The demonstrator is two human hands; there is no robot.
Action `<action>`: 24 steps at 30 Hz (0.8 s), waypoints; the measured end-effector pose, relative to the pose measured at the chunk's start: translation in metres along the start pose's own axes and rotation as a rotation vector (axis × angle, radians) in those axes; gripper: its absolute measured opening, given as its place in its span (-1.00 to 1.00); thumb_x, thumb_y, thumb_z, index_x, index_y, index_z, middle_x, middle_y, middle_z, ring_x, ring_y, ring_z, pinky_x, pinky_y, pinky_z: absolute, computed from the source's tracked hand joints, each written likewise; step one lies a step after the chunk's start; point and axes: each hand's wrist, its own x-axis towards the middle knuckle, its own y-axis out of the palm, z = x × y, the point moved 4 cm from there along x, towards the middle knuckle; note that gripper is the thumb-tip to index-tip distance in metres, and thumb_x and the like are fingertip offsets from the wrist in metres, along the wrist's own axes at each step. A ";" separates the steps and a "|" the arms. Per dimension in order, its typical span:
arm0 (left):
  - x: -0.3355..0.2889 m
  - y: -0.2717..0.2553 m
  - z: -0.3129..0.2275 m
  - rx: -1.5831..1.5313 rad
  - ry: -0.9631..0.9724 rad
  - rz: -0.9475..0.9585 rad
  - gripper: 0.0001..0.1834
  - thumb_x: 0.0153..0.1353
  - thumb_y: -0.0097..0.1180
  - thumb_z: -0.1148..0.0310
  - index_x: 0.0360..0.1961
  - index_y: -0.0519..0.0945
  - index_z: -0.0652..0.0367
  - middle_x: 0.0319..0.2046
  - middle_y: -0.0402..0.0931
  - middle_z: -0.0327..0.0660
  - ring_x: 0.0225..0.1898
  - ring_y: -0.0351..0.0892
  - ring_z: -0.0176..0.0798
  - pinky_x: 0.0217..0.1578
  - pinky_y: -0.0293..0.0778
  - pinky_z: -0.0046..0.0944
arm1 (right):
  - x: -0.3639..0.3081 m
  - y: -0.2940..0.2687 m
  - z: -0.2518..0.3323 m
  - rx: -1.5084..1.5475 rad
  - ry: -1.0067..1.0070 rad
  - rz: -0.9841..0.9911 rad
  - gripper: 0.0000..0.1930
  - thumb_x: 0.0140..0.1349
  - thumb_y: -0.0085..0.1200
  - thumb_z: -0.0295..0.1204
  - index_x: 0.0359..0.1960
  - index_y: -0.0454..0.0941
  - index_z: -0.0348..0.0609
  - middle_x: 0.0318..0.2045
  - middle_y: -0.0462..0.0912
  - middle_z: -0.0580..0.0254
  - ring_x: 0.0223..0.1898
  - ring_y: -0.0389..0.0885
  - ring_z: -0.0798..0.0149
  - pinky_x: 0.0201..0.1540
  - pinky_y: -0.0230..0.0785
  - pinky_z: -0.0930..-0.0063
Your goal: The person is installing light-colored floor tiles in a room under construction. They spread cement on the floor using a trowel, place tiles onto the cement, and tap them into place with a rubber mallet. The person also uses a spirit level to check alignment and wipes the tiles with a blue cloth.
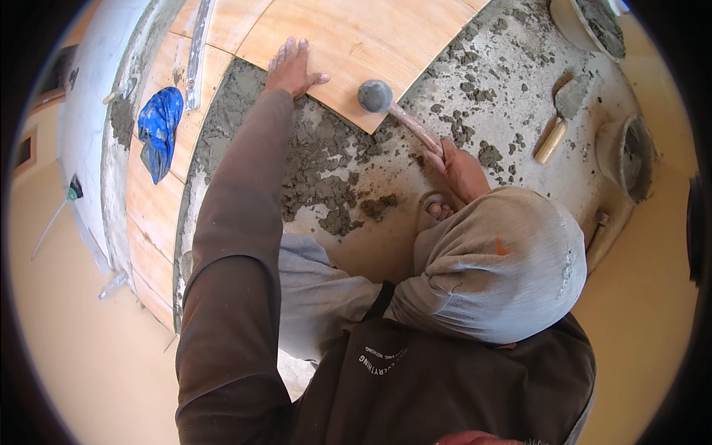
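Note:
My left hand (pixel 290 69) lies with its fingers spread on the near left edge of a wood-patterned floor tile (pixel 348 44). With my right hand (pixel 462 173) I grip the handle of a rubber mallet (pixel 419 127). Its round grey head is over the tile's near right corner; I cannot tell whether it touches. Wet grey mortar (pixel 319 163) spreads over the floor beside the tile and shows along its near edge.
Laid tiles (pixel 159 200) run down the left, bearing a blue plastic bag (pixel 160 122) and a metal straightedge (pixel 196 67). To the right lie a trowel (pixel 552 139), a bucket (pixel 625 157) and another tool (pixel 599 237). A mortar basin (pixel 575 26) stands at the far right.

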 end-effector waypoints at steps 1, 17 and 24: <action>-0.003 0.000 0.001 -0.001 -0.001 0.005 0.18 0.22 0.24 -0.31 0.64 -0.06 0.05 0.64 -0.21 0.02 0.65 -0.26 0.06 0.60 -0.17 0.08 | 0.003 0.001 0.004 0.001 -0.042 -0.061 -0.64 0.50 0.07 -0.07 -0.11 0.44 -0.15 -0.43 0.64 -0.19 -0.38 0.64 -0.30 -0.31 0.45 -0.01; -0.007 0.007 0.011 -0.128 -0.038 -0.036 0.22 0.22 0.32 -0.22 0.62 -0.09 0.23 0.62 -0.25 0.14 0.65 -0.26 0.10 0.60 -0.15 -0.01 | 0.050 -0.058 0.083 0.419 -0.249 -0.179 -0.62 0.56 -0.01 -0.07 -0.06 0.42 -0.20 -0.44 0.62 -0.22 -0.42 0.63 -0.18 -0.32 0.44 0.02; -0.001 -0.013 -0.011 -0.186 -0.087 0.063 0.28 0.21 0.35 -0.20 0.60 -0.15 0.33 0.63 -0.33 0.18 0.65 -0.35 0.14 0.61 -0.26 -0.03 | 0.173 -0.062 0.058 -0.001 -0.234 -0.234 -0.56 0.56 -0.05 -0.02 -0.14 0.37 -0.24 -0.58 0.57 -0.21 -0.50 0.62 -0.28 -0.44 0.38 -0.04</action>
